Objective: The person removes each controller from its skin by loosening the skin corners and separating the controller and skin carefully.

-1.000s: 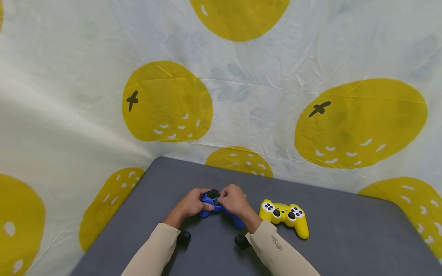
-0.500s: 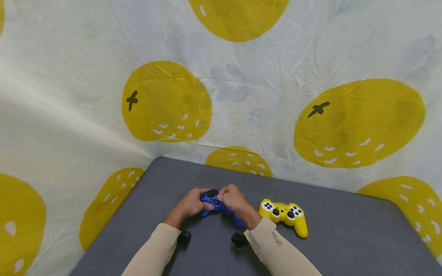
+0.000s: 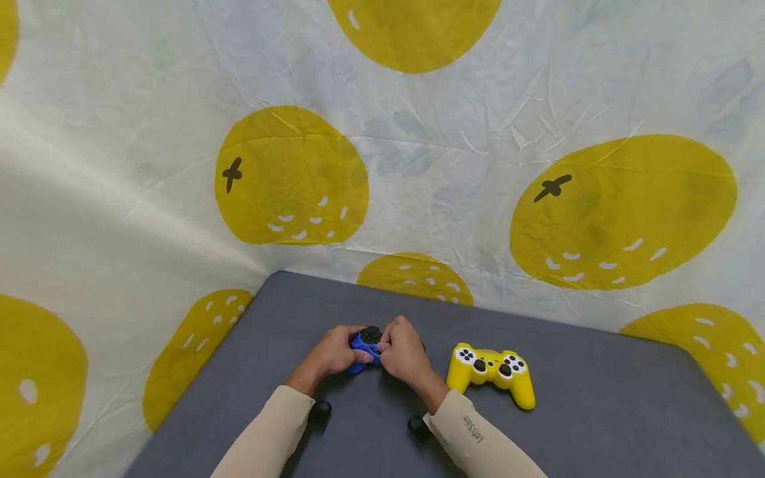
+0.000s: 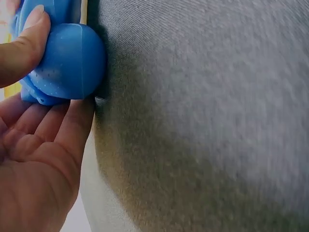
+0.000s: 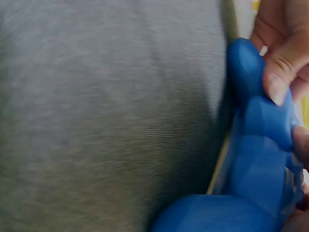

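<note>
A blue game controller (image 3: 367,352) in a soft-looking cover lies low over the dark table, left of centre in the head view. My left hand (image 3: 331,352) grips its left end, thumb in front and fingers behind. In the left wrist view, that hand's fingertips sit under the rounded blue handle (image 4: 72,63). My right hand (image 3: 406,352) pinches the blue cover (image 5: 260,164) with curled fingers, its back hiding most of the controller's right side. The right wrist view shows the thumb pressed on the blue surface, with thin loose-looking strips at the edge.
A yellow game controller (image 3: 492,378) with white button panels lies to the right of my right forearm. The grey table (image 3: 597,398) ends at a hanging cloth (image 3: 442,199) with yellow fruit shapes. Black cameras (image 3: 320,411) sit under both wrists.
My right hand has turned slightly, and the blue right handle that showed beneath it is now hidden. The left hand keeps its hold. The yellow controller has stayed in place.
</note>
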`<state>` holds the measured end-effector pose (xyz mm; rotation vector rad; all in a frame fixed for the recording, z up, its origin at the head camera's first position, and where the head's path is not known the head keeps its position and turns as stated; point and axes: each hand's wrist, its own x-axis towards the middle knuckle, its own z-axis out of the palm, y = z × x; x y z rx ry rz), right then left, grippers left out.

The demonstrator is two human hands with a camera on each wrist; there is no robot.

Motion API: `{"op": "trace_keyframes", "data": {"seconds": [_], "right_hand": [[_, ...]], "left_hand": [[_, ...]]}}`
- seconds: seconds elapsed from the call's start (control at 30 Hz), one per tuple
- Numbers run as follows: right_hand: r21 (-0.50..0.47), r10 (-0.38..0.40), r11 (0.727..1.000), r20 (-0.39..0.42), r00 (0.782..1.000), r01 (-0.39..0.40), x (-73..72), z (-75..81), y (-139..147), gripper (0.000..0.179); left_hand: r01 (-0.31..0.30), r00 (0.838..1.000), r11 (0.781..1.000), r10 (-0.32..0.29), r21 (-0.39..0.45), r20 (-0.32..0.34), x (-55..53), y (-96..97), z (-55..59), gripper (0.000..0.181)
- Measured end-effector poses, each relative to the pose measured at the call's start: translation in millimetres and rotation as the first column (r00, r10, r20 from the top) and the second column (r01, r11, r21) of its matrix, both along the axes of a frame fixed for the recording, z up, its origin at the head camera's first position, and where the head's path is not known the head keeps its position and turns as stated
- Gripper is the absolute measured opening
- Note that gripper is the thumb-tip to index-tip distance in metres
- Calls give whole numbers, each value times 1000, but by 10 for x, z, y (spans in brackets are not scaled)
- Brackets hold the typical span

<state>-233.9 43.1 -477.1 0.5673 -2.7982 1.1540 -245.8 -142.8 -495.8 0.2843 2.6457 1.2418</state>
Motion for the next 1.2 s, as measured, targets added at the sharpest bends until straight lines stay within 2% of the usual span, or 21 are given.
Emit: {"op": "trace_keyframes", "data": {"seconds": [0.13, 0.27, 0.4, 0.5, 0.57, 0.77, 0.9, 1.03, 1.2], "right_hand": [[37, -81, 996, -19, 997, 82, 55, -22, 43, 15], [52, -137, 989, -47, 989, 140, 173, 5, 223, 31], [85, -181, 980, -3, 984, 180, 352, -29, 396, 49], [136, -180, 975, 13, 984, 177, 457, -93, 467, 55], [170, -165, 971, -16, 986, 165, 497, -130, 494, 54], [228, -108, 964, -140, 984, 138, 487, -165, 536, 52], [245, -85, 961, -167, 982, 125, 447, -168, 534, 49], [223, -97, 965, -186, 978, 139, 436, -160, 525, 47], [204, -112, 966, -217, 970, 158, 440, -164, 536, 47]], "left_hand": [[-28, 999, 999, 27, -40, -33, 26, 9, -10, 58], [-71, 996, 994, 66, -86, -63, 67, 17, 2, 64], [-120, 991, 987, 114, -110, -64, 124, 21, 44, 65], [-147, 988, 982, 141, -119, -55, 166, 27, 65, 65], [-152, 987, 980, 145, -127, -63, 183, 35, 68, 66], [-156, 986, 979, 145, -129, -86, 219, 47, 49, 65], [-171, 981, 974, 154, -150, -115, 225, 24, 29, 64], [-188, 974, 967, 161, -174, -159, 230, 5, 34, 62], [-180, 971, 957, 136, -226, -197, 235, 11, 81, 61]]}}
